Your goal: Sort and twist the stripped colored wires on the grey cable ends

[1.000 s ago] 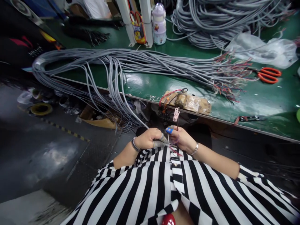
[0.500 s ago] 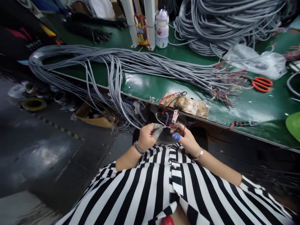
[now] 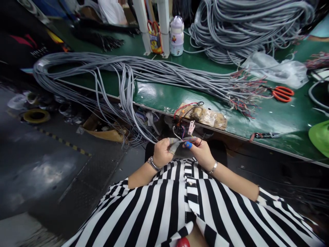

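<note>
My left hand (image 3: 163, 151), with grey finger covers, pinches the end of a grey cable (image 3: 144, 134) just off the bench's front edge. From that end thin coloured wires (image 3: 183, 140) fan out to the right. My right hand (image 3: 202, 152), a blue cover on its thumb, is closed on these wires close to my left fingertips. Just beyond the fingers is a pink clip (image 3: 191, 127) with more wires beside it. Red and black leads (image 3: 189, 105) run up over a taped brown block (image 3: 209, 117) on the bench edge.
A long bundle of grey cables (image 3: 159, 70) lies along the green bench (image 3: 151, 93), its stripped ends to the right. Orange-handled scissors (image 3: 282, 93) and a dark hand tool (image 3: 266, 135) lie there too. A large cable coil (image 3: 246, 27) and a bottle (image 3: 177, 36) are behind.
My right hand has moved left toward my left hand, and its blue-covered thumb has come down onto the wires. My left hand keeps its pinch on the cable.
</note>
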Demonstrator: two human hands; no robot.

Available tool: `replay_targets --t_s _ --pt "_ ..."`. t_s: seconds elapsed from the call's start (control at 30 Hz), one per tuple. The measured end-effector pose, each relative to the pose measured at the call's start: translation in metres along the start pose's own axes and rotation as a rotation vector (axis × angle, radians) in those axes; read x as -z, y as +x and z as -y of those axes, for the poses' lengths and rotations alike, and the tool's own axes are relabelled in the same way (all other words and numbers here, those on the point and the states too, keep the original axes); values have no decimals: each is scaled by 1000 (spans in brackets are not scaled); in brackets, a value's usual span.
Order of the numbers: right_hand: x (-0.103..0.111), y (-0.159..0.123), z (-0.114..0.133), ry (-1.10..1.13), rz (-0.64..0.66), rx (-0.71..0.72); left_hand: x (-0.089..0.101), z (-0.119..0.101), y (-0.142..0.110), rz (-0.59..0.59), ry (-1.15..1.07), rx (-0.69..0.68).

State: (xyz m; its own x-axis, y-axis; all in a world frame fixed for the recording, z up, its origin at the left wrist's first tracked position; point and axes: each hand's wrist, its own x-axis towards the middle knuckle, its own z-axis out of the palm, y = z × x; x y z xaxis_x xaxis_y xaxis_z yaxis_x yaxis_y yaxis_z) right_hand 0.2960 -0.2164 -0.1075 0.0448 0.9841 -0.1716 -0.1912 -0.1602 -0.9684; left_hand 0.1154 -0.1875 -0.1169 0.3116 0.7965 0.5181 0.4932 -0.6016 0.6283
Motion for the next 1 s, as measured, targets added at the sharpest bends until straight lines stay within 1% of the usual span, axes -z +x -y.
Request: replay_targets --t_s 0.13,0.17,0.2,0.23,0.27,0.33,0.37,0.4,0.47,0.53,0.6,0.67,0.7,0.73,0.77,0.8,0.83,0.93,0.97,1.0 --pt "-6 0 -3 137 17 -155 0 2 -2 28 -124 121" --pt "-7 -1 -3 153 18 -171 0 1 -2 28 -152 146" --pt "-8 -1 -3 143 17 -158 0 1 -3 26 -180 173" --pt "-7 -1 -2 97 8 -107 0 0 -2 23 -210 199" --pt "-6 -2 -1 9 3 -20 -1 -2 -2 17 -244 223" --pt "-2 -2 2 -260 22 217 -1 -5 -1 5 -327 275" --pt "1 -2 3 -411 54 337 -1 -6 0 0 -375 305" --pt "3 -2 4 -553 99 444 -2 -7 1 -4 -420 340" --pt "7 -3 5 -771 206 604 -3 -6 3 -5 -499 423" --pt "6 -3 3 -887 334 704 -4 -4 5 -13 -559 508" --pt "4 -4 2 -923 486 740 -4 0 7 -45 -607 576" --pt "3 -3 1 -882 609 701 -4 6 9 -91 -648 608" --pt "4 -3 1 -841 640 657 -3 9 9 -108 -666 600" --pt "7 -2 1 -786 646 600 -1 12 9 -117 -681 576" --pt "10 -2 0 -716 625 531 2 16 10 -111 -691 539" --pt "15 0 -1 -634 569 447 4 19 10 -91 -696 496" --pt "21 1 -2 -541 480 346 8 21 10 -61 -692 448" --pt "36 10 -4 -188 159 15 17 25 16 75 -632 272" --pt "39 14 -3 -71 94 -72 19 26 19 124 -604 204" --pt "41 18 -2 32 65 -136 20 26 24 168 -580 139"
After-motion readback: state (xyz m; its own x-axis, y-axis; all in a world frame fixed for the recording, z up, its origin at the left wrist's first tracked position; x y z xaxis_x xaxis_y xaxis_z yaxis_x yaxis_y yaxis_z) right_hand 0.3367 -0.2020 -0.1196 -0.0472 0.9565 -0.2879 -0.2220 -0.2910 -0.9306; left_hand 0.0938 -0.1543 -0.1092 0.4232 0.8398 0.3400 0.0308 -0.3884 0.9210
